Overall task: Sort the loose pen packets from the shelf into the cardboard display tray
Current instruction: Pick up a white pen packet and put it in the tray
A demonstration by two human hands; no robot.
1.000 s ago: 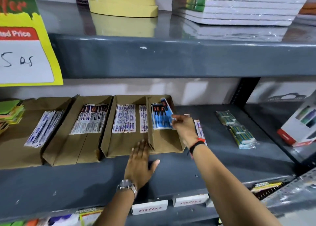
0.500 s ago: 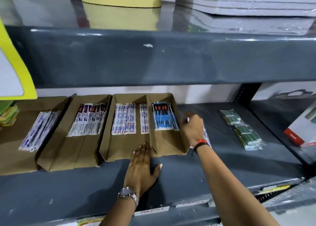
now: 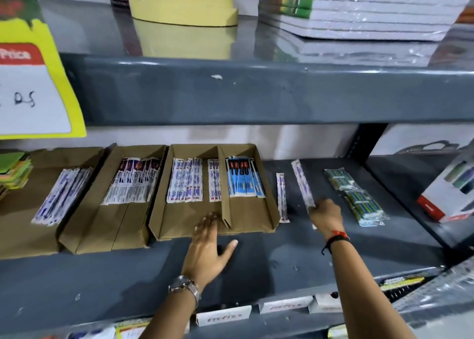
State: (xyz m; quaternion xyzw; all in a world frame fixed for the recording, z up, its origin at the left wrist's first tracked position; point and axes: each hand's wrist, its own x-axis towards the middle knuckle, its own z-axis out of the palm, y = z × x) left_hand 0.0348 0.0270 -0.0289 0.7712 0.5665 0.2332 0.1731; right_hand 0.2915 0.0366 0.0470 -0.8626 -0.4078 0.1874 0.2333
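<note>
A brown cardboard display tray [image 3: 246, 220] with a middle divider sits on the grey shelf. Its right compartment holds blue pen packets [image 3: 245, 182]; its left compartment holds white packets [image 3: 185, 180]. My left hand [image 3: 209, 246] lies flat, fingers apart, on the tray's front edge. To the right of the tray, my right hand [image 3: 325, 215] pinches the near end of a white and purple pen packet [image 3: 302, 182], lifted at a slant. One more loose white packet [image 3: 282, 197] lies on the shelf beside the tray's right wall.
Two more cardboard trays [image 3: 123, 225] with packets stand to the left. Green and blue wrapped bundles [image 3: 355, 197] lie right of my right hand. The upper shelf's thick front edge [image 3: 256, 92] hangs overhead. A red and white box [image 3: 451, 195] is at far right.
My right hand left the blue packets in the tray's right compartment, moved right, and picked up a white and purple packet. My left hand stayed on the tray front.
</note>
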